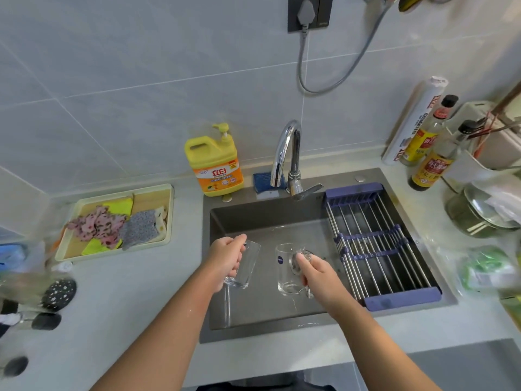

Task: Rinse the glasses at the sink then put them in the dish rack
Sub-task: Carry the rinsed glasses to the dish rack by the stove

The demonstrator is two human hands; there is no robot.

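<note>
Both forearms reach over the front edge of the sink [253,218], each hand holding a glass above the basin. My left hand [225,259] is curled round the tilted left glass [247,268] near the sink's left wall. My right hand [315,273] pinches the right glass [284,270] by its handle, mid-basin. They hang close together, so a careless swing could knock them, and slick fingers might drop one. Farther right, the dish rack [377,244] has bare rods that could tip a badly set glass. At the back edge, the tap [287,153] overhangs and could catch a lifted rim.
</note>
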